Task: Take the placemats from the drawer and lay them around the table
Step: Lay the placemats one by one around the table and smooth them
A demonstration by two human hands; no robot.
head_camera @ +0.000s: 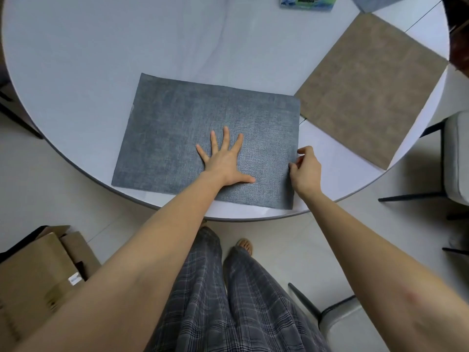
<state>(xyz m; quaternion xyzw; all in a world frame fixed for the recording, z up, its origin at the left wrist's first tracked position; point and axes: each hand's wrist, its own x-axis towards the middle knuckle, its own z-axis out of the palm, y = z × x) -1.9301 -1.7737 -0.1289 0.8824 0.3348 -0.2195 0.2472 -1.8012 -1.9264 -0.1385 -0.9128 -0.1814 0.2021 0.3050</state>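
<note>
A grey-blue placemat [177, 128] lies flat near the front edge of the round white table [101, 59]. My left hand [224, 161] presses on its middle with fingers spread. My right hand [304, 168] pinches the mat's right edge between thumb and curled fingers. A brown placemat [373, 90] lies at the table's right side, its far corner hanging past the rim. Part of another grey mat [373, 2] shows at the top right edge.
A colourful box [308, 2] sits at the table's far side. Grey chairs stand at the right [456, 158] and bottom right [347, 323]. Cardboard boxes [38, 265] lie on the tiled floor at the lower left.
</note>
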